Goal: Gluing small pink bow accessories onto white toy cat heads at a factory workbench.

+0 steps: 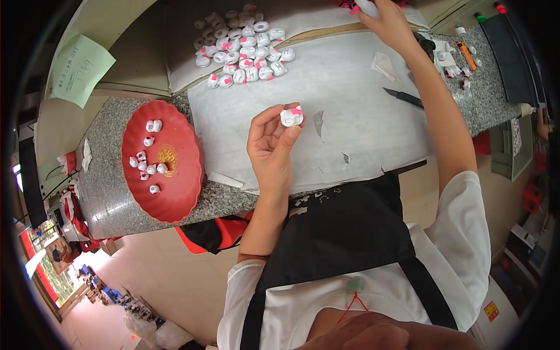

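Observation:
Over the paper-covered bench, my left hand [272,140] is closed, pinching a small white cat-head figure [291,117] with a pink bow between thumb and fingers. My right hand [389,22] reaches to the far edge of the view, its fingers closed about a smooth white object [367,7] that is partly cut off there. Small bright pink pieces [350,6] lie beside that hand. Many similar white pieces [245,52], some with pink bows, are grouped at the back left of the paper.
To the left, a red scalloped tray [188,189] holds several small white and pink pieces. A dark-bladed knife [403,97] and paper scraps [383,66] lie on the white paper [233,128]. An orange tool [466,55] rests on the granite at right. A pale green note [81,69] hangs at left.

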Action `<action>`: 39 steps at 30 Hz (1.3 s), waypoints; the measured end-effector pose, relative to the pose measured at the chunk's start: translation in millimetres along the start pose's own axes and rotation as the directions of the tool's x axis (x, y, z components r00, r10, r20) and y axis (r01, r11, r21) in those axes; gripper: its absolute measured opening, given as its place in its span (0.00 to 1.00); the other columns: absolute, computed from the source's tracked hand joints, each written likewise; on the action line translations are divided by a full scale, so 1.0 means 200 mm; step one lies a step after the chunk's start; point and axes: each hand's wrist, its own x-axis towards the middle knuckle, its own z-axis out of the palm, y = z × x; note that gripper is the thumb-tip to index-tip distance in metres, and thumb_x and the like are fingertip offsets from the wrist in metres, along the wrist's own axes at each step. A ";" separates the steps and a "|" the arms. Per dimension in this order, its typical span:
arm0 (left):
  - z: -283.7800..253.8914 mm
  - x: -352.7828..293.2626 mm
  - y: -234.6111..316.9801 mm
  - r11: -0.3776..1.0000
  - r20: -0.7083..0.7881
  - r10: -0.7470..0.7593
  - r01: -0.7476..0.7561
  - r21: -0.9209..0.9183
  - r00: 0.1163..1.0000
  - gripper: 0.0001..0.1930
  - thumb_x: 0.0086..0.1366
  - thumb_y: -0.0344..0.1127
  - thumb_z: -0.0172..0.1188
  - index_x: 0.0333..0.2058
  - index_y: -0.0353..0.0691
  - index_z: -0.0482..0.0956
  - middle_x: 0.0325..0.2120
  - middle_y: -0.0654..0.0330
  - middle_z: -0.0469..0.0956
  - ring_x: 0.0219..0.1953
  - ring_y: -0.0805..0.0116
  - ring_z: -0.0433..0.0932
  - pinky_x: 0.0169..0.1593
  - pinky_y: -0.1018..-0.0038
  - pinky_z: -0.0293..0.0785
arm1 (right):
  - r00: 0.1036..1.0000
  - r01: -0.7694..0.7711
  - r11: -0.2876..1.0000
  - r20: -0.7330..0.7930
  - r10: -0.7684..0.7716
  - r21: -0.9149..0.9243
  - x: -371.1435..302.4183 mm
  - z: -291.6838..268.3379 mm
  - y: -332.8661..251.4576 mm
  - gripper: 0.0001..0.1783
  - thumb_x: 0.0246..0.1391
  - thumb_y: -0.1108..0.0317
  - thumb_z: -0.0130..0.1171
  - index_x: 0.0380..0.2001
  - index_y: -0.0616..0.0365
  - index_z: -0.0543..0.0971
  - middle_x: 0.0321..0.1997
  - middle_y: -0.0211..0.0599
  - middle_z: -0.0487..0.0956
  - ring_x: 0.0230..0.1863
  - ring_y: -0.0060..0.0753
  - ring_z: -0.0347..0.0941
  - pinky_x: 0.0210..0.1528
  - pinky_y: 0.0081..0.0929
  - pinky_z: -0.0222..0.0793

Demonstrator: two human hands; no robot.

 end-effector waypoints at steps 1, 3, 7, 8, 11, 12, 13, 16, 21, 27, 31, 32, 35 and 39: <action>0.00 0.00 0.00 1.000 -0.007 -0.007 0.007 -0.002 1.000 0.16 0.48 0.20 0.52 0.38 0.33 0.64 0.37 0.51 0.69 0.38 0.67 0.70 0.42 0.73 0.67 | 0.969 0.233 0.928 -0.005 -0.245 -0.290 0.05 0.03 0.05 0.10 0.33 0.69 0.55 0.23 0.61 0.73 0.21 0.47 0.72 0.26 0.45 0.69 0.30 0.36 0.64; 0.00 0.01 -0.01 1.000 -0.011 -0.007 0.007 -0.003 1.000 0.16 0.48 0.20 0.52 0.38 0.34 0.64 0.37 0.51 0.69 0.38 0.67 0.70 0.42 0.73 0.68 | 0.879 0.423 0.722 0.057 -0.473 -0.547 0.12 0.05 0.06 0.10 0.33 0.69 0.54 0.24 0.61 0.73 0.22 0.47 0.72 0.27 0.46 0.69 0.30 0.37 0.65; -0.01 0.00 0.00 1.000 -0.026 -0.014 0.013 -0.021 1.000 0.16 0.48 0.20 0.52 0.38 0.34 0.64 0.37 0.51 0.69 0.38 0.68 0.69 0.42 0.73 0.68 | 0.922 0.364 0.605 0.367 -0.125 -0.708 0.17 0.08 0.06 0.13 0.33 0.66 0.54 0.27 0.58 0.74 0.25 0.49 0.72 0.30 0.46 0.69 0.31 0.36 0.65; -0.01 0.00 0.00 1.000 -0.033 -0.012 0.011 -0.020 0.999 0.16 0.48 0.20 0.52 0.38 0.34 0.64 0.37 0.51 0.69 0.38 0.68 0.69 0.42 0.73 0.68 | 0.927 0.370 0.641 0.315 -0.204 -0.673 0.16 0.07 0.05 0.12 0.33 0.66 0.54 0.26 0.59 0.74 0.25 0.49 0.72 0.30 0.46 0.69 0.31 0.36 0.65; -0.01 0.00 0.01 0.999 -0.022 -0.025 0.024 -0.049 0.999 0.15 0.48 0.20 0.52 0.38 0.34 0.64 0.37 0.51 0.68 0.39 0.68 0.69 0.43 0.72 0.68 | 0.966 0.257 0.822 0.167 -0.198 -0.509 0.11 0.05 -0.03 0.11 0.33 0.66 0.56 0.24 0.60 0.73 0.24 0.48 0.72 0.30 0.46 0.69 0.31 0.35 0.64; -0.01 0.01 0.01 0.997 -0.008 -0.028 0.028 -0.066 1.000 0.15 0.49 0.20 0.52 0.38 0.34 0.64 0.37 0.51 0.68 0.39 0.68 0.69 0.43 0.72 0.67 | 0.992 0.120 0.925 0.087 -0.095 -0.360 0.08 0.04 -0.06 0.11 0.34 0.65 0.56 0.23 0.60 0.73 0.23 0.48 0.72 0.30 0.46 0.68 0.32 0.36 0.64; -0.01 0.01 0.01 0.996 0.009 -0.031 0.032 -0.085 0.999 0.16 0.49 0.21 0.52 0.38 0.34 0.64 0.38 0.51 0.68 0.40 0.68 0.69 0.43 0.72 0.67 | 0.991 0.119 0.928 0.094 -0.092 -0.353 0.04 0.04 -0.07 0.11 0.34 0.65 0.56 0.23 0.60 0.73 0.23 0.48 0.72 0.30 0.46 0.68 0.32 0.36 0.64; -0.02 0.01 0.01 0.995 0.038 -0.033 0.036 -0.089 0.999 0.16 0.49 0.20 0.52 0.39 0.34 0.63 0.38 0.50 0.68 0.40 0.68 0.68 0.44 0.71 0.67 | 0.976 -0.033 0.975 0.215 -0.015 0.219 -0.10 0.00 -0.09 0.03 0.42 0.76 0.50 0.24 0.63 0.70 0.24 0.32 0.69 0.28 0.22 0.68 0.30 0.19 0.65; 0.00 0.01 0.01 0.996 0.035 -0.033 0.035 -0.082 0.999 0.17 0.49 0.20 0.52 0.39 0.34 0.63 0.38 0.50 0.67 0.40 0.68 0.68 0.44 0.72 0.67 | 0.959 -0.116 0.893 0.282 -0.013 0.434 -0.40 -0.01 -0.20 0.03 0.39 0.77 0.53 0.21 0.64 0.70 0.23 0.33 0.68 0.25 0.24 0.67 0.29 0.19 0.64; 0.00 0.00 -0.01 0.997 0.076 -0.008 0.003 0.072 0.997 0.17 0.48 0.19 0.52 0.39 0.32 0.63 0.39 0.49 0.67 0.40 0.68 0.69 0.42 0.76 0.67 | 0.928 -0.302 0.749 0.363 0.088 0.589 -0.63 0.06 -0.31 0.05 0.35 0.81 0.55 0.19 0.63 0.69 0.23 0.38 0.70 0.26 0.25 0.67 0.29 0.19 0.63; 0.02 -0.01 -0.01 0.972 0.115 0.069 -0.092 0.215 0.991 0.16 0.48 0.17 0.51 0.38 0.31 0.64 0.38 0.49 0.68 0.40 0.67 0.69 0.41 0.77 0.68 | 0.906 -0.349 0.694 0.414 0.081 0.629 -0.69 0.11 -0.33 0.07 0.34 0.81 0.56 0.20 0.63 0.69 0.22 0.36 0.71 0.27 0.25 0.67 0.30 0.18 0.63; 0.02 -0.02 -0.02 0.972 0.116 0.065 -0.089 0.216 0.991 0.16 0.48 0.17 0.51 0.38 0.31 0.64 0.38 0.49 0.68 0.40 0.67 0.69 0.41 0.77 0.68 | 0.899 -0.359 0.700 0.431 0.080 0.617 -0.69 0.11 -0.33 0.07 0.34 0.81 0.56 0.20 0.63 0.69 0.22 0.36 0.71 0.27 0.24 0.67 0.30 0.18 0.63; 0.02 -0.02 -0.03 0.933 0.120 0.110 -0.144 0.330 0.987 0.15 0.47 0.16 0.51 0.37 0.31 0.66 0.37 0.50 0.68 0.40 0.66 0.69 0.41 0.78 0.68 | 0.881 -0.409 0.658 0.462 0.103 0.632 -0.70 0.13 -0.33 0.07 0.35 0.80 0.56 0.21 0.63 0.69 0.23 0.36 0.71 0.27 0.23 0.67 0.30 0.18 0.63; 0.02 -0.02 -0.05 0.893 0.145 0.161 -0.206 0.399 0.976 0.15 0.46 0.16 0.51 0.36 0.31 0.68 0.37 0.51 0.69 0.40 0.66 0.69 0.40 0.77 0.69 | 0.874 -0.450 0.602 0.464 0.146 0.659 -0.72 0.16 -0.32 0.06 0.36 0.79 0.55 0.21 0.63 0.69 0.23 0.34 0.70 0.25 0.22 0.66 0.29 0.17 0.62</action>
